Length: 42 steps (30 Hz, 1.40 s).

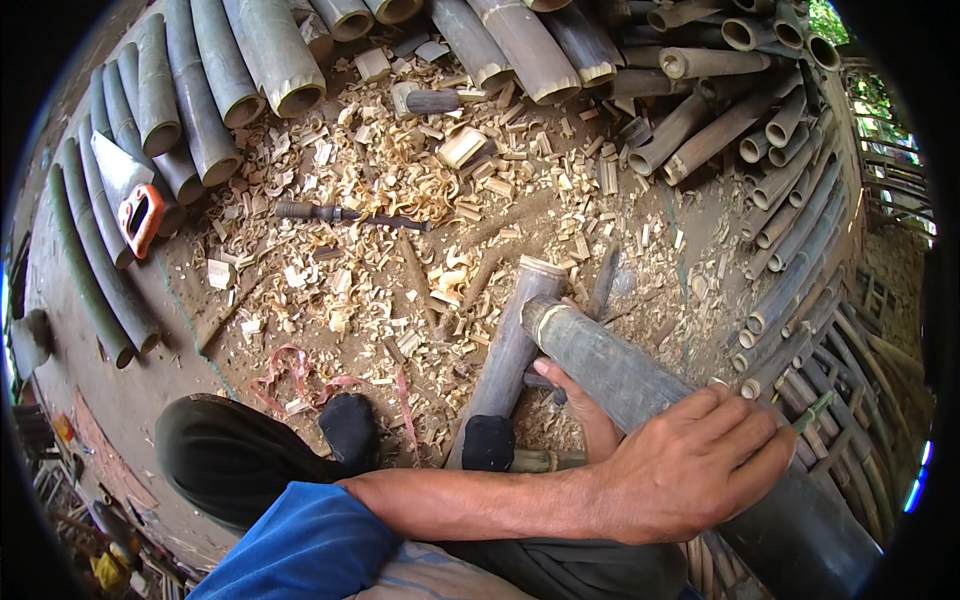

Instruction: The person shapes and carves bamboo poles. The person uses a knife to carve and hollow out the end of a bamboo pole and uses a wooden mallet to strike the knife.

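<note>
A thick grey bamboo tube [620, 350] slants across my lap from the lower right, its pale-rimmed far end resting against a second bamboo piece [510, 330] on the ground. My left hand [700, 450] reaches across from the left, its fingers curled over the top of the tube. Beside its fingertips shows a slim green piece [815, 413]; whether I hold it, I cannot tell. From below, my right hand [585, 400] grips the tube near its far end, partly hidden by it.
A chisel-like tool [350, 215] lies among wood shavings [440, 190]. An orange-handled saw [140, 215] leans against bamboo tubes at the left. Cut bamboo lengths [700, 130] are stacked along the back and right. My dark-socked feet [350, 430] stand nearby, beside a reddish ribbon [285, 370].
</note>
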Motion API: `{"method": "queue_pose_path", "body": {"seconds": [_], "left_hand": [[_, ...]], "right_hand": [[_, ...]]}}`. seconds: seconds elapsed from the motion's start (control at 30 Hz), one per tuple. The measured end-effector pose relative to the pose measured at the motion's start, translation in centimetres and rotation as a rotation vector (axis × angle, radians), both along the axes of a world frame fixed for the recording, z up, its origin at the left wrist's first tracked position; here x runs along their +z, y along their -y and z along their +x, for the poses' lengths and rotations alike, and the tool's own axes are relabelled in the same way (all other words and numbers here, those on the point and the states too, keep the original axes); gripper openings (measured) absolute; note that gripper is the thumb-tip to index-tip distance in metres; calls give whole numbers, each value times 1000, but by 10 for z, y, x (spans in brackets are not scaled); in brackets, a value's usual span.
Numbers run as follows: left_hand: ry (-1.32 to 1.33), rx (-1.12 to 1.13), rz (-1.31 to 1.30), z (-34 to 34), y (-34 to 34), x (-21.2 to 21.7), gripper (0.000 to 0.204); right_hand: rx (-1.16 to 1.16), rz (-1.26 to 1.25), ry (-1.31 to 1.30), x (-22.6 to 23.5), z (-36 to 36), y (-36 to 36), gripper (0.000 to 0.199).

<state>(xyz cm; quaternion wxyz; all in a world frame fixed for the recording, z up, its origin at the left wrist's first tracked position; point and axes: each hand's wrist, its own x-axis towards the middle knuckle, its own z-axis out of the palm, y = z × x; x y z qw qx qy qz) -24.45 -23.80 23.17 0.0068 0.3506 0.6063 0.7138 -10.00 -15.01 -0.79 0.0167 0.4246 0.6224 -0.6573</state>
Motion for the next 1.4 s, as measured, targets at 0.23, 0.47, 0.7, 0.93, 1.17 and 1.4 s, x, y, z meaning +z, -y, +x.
{"method": "queue_pose_path", "body": {"seconds": [0.23, 0.47, 0.7, 0.93, 1.17, 1.4], "left_hand": [[49, 6, 40, -5, -3, 3, 30], [60, 16, 40, -14, -13, 3, 30], [-28, -51, -20, -23, -12, -1, 32], [-32, -47, -61, -25, -16, 0, 41], [-40, -34, 0, -24, -8, 0, 54], [-82, -51, -43, -18, -12, -12, 59]], "right_hand": [[-47, -71, -21, 6, -4, 13, 37], [-84, -102, -26, -2, -3, 4, 41], [-104, -60, -23, 26, -13, -4, 41], [-96, 32, -36, 40, -5, -39, 41], [-81, 108, -73, 72, -8, -52, 44], [-190, 249, -215, 140, 2, -78, 48]]}}
